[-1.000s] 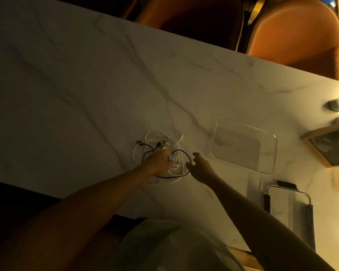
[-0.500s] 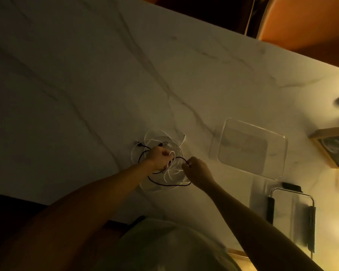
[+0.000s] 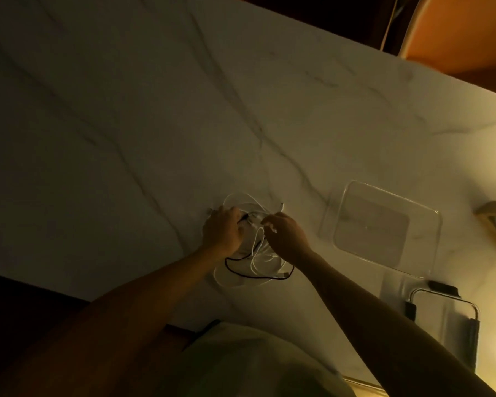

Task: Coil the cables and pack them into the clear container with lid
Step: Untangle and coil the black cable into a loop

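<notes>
Dim white marble table (image 3: pixel 126 110) holds my tangled pile of thin white and black cables (image 3: pixel 255 265), which my left hand (image 3: pixel 222 232) and right hand (image 3: pixel 287 234) both pinch, nothing coiled yet, with the clear plastic container (image 3: pixel 384 227) empty beside them.

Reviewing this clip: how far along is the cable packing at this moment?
Early. Nothing looks packed: the clear container sits open with no cable in it, its lid lying beside it. In hand: the left hand and right hand both work on the tangled pile of white cables and black cable. Left: coiling, packing, closing the lid.
</notes>
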